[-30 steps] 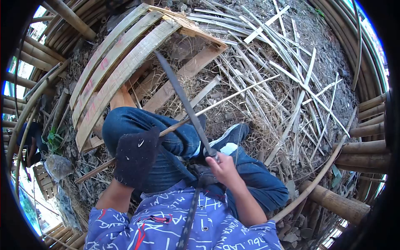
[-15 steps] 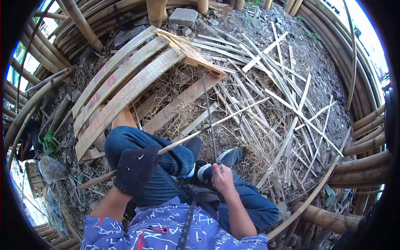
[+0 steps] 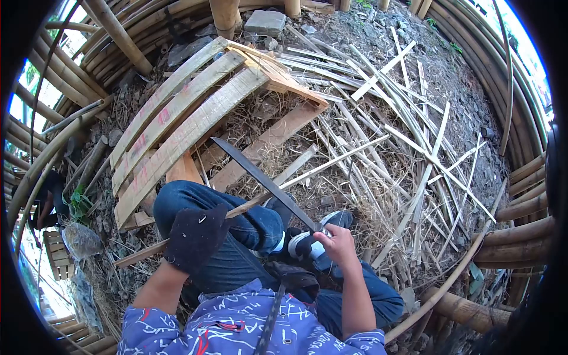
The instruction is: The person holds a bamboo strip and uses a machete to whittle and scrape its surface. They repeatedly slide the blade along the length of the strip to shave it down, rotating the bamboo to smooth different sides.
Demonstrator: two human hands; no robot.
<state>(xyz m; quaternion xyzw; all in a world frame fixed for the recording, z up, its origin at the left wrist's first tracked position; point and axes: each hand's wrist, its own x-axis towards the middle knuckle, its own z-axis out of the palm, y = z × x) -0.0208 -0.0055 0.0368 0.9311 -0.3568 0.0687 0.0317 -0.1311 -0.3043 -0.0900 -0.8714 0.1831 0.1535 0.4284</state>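
Note:
My left hand (image 3: 196, 238), in a black glove, is closed around a long bamboo strip (image 3: 331, 164). The strip lies slantwise over my lap, its far end up to the right and its near end out to the left behind the glove. Bare, my right hand (image 3: 335, 244) grips a machete (image 3: 263, 178) by its handle. The long dark blade points up and left and crosses the strip to the right of the glove, its tip close to a slatted wooden crate (image 3: 195, 112).
Several split bamboo strips (image 3: 408, 151) lie crossed on the ground ahead and to the right, among shavings. Stacked bamboo poles (image 3: 515, 248) stand at the right side. A concrete block (image 3: 265, 22) rests beyond the crate. At the far left a person (image 3: 50, 198) is partly visible.
My right hand has turned the machete from pointing away to slanting left across the strip, with its flat side now showing. The left hand keeps its grip, and the view shifted slightly.

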